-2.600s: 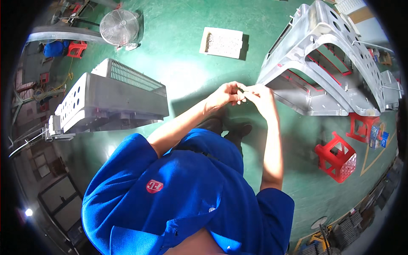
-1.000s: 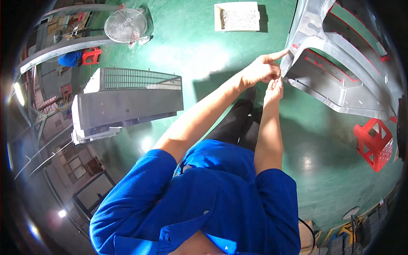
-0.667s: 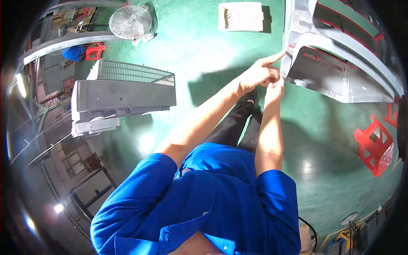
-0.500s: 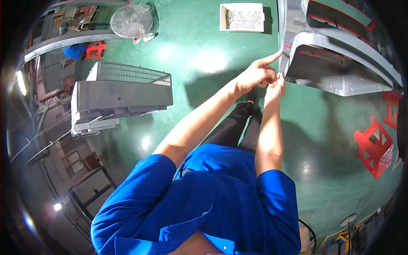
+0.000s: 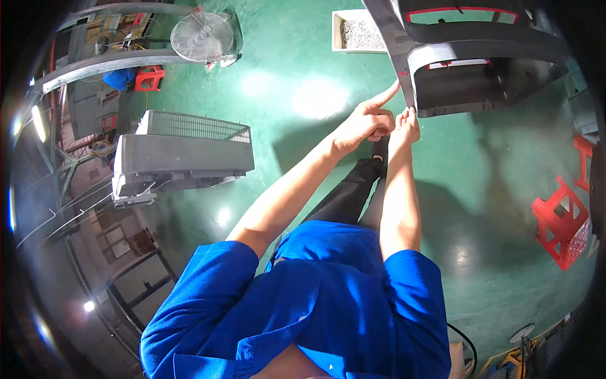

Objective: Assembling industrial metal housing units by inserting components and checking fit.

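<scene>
Grey panel (image 5: pixel 480 33) upr R, top cut off | L hand (image 5: pixel 364 129) index at edge, rest curled | R hand (image 5: pixel 405 129) fingertips at btm corner | grip/held pt, both: can't tell | wht box (image 5: pixel 336 31) part-hidden, tiny bits (image 5: pixel 361 35) in

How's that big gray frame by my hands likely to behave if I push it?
The gray frame is probably stiff, as its curved bars hold their shape around wide openings. Those openings suggest it may be light for its size. Its smooth, shiny surface might feel slippery.
</scene>
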Available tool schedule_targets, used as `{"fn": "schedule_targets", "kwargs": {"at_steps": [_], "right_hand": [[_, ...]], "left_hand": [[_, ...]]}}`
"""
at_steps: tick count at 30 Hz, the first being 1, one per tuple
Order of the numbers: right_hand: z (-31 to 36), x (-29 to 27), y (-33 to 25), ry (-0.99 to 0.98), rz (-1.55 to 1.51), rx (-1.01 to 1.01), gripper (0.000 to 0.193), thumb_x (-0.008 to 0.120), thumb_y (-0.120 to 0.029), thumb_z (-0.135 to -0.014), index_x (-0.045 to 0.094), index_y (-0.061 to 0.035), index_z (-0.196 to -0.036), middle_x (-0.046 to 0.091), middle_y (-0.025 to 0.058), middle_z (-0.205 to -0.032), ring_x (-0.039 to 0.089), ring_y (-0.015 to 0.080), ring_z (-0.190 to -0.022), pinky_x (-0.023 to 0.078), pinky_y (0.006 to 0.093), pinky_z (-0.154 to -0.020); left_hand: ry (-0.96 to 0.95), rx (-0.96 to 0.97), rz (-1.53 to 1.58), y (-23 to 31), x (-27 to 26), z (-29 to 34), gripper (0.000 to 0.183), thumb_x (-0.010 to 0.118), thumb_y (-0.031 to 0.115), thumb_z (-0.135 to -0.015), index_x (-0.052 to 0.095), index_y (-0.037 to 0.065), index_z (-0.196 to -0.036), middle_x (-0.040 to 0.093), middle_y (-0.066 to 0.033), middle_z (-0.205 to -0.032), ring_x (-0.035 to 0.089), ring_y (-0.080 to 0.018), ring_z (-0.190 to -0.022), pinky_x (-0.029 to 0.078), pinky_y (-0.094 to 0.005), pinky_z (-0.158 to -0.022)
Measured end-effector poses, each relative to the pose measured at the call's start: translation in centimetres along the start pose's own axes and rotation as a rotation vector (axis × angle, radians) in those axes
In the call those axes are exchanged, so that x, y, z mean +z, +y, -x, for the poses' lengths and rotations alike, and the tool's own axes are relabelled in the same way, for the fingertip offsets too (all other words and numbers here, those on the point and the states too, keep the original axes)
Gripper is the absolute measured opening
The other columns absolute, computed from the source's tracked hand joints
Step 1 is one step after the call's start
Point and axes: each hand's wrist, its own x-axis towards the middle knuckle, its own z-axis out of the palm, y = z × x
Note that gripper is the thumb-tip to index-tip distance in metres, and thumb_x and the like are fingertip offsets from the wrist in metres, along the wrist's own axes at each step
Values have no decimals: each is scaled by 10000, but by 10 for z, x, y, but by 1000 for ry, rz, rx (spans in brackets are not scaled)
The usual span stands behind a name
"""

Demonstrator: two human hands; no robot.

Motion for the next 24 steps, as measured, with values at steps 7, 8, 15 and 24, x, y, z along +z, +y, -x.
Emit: {"fn": "schedule_targets", "kwargs": {"at_steps": [7, 8, 15, 24], "right_hand": [[29, -5, -26, -206, 197, 101, 146, 683, -133, -789, 564, -50, -773, 548, 3, -701, 478, 73, -588, 385, 208, -535], [45, -5, -37, -220, 262, 127, 144, 684, -132, -789, 566, -53, -765, 540, -3, -687, 467, 68, -573, 378, 203, -524], [159, 0, -87, -711, 877, -571, 73, 640, -85, -827, 636, -19, -857, 570, -8, -663, 463, 51, -538, 378, 186, -499], [221, -39, -84, -1081, 1130, -1057, 196, 657, 3, -721, 594, -71, -892, 607, 57, -906, 611, 224, -794, 516, 323, -693]], "left_hand": [[-159, 87, 248, -13, -24, 3, 626, 414, 276, -912, 131, 121, -1448, 586, -160, -935, 570, -200, -780, 473, -326, -780], [-137, 76, 290, -16, -27, 6, 627, 417, 309, -914, 146, 108, -1443, 578, -168, -966, 569, -213, -825, 462, -338, -817], [-21, 53, 368, -31, -27, 39, 586, 370, 441, -937, 358, 16, -1341, 566, -158, -1059, 544, -235, -1011, 399, -383, -963], [283, 65, 342, -73, -3, 102, 304, 415, 22, -906, 483, 1, -1201, 591, -103, -1108, 568, -167, -991, 458, -302, -866]]}}
